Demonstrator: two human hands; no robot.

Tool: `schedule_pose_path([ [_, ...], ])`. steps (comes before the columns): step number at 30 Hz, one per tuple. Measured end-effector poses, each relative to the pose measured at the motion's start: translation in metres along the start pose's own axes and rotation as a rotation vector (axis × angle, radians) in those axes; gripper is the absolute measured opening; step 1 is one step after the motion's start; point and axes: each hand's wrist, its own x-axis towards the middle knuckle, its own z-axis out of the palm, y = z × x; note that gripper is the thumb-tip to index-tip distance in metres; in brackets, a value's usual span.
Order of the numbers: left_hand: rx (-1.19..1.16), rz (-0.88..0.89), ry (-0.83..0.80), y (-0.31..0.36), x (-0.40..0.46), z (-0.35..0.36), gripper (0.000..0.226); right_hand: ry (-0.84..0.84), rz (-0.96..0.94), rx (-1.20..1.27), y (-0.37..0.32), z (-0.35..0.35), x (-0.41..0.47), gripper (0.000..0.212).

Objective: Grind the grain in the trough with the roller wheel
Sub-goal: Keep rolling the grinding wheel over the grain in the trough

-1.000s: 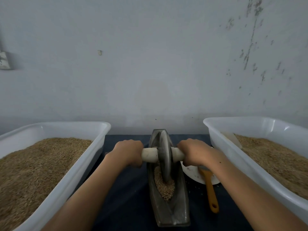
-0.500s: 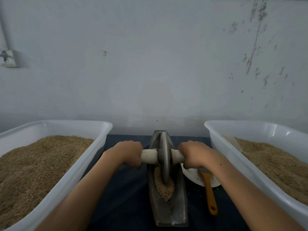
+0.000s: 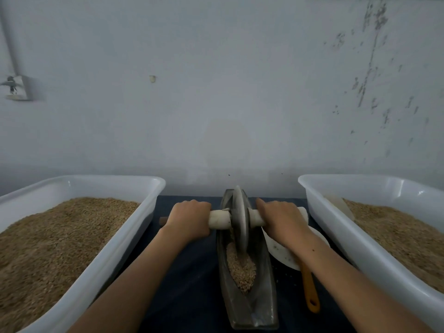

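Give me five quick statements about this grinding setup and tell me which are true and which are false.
1. Both hands grip the roller's handle, the left hand on one side of the wheel and the right hand on the other. True.
2. The trough holds no grain. False: grain lies in it on the near side of the wheel.
3. White tubs of grain stand on both sides, the left tub and the right tub. True.
4. An orange handle lies left of the trough. False: it lies to its right.
5. The wheel lies flat on the dark cloth. False: it stands upright in the trough.
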Motion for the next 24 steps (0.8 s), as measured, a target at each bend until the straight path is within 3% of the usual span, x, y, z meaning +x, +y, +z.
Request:
schedule_pose_path([
  [6, -0.087, 0.01, -0.337, -0.003, -0.001, -0.012, 0.041, -0.396, -0.062, 0.061, 0.006, -0.022, 0.001, 0.022],
  [9, -0.123, 0.013, -0.418, -0.002, -0.001, -0.013, 0.04, -0.495, -0.053, 0.126, 0.008, -0.025, 0.001, 0.025],
  [13, -0.036, -0.015, -0.276, 0.001, 0.0, -0.012, 0.037, -0.439, -0.028, 0.123, 0.007, -0.021, 0.003, 0.028],
  [18, 0.049, -0.013, 0.093, 0.003, -0.001, 0.0, 0.022, -0.089, 0.008, 0.018, -0.001, -0.007, 0.001, 0.02],
  [21, 0.05, 0.004, 0.106, 0.002, -0.001, 0.001, 0.021, -0.058, 0.014, 0.037, -0.001, -0.006, 0.0, 0.016],
  [24, 0.039, 0.035, -0.048, 0.0, 0.001, -0.005, 0.029, -0.212, -0.004, 0.061, 0.004, -0.014, 0.0, 0.019],
])
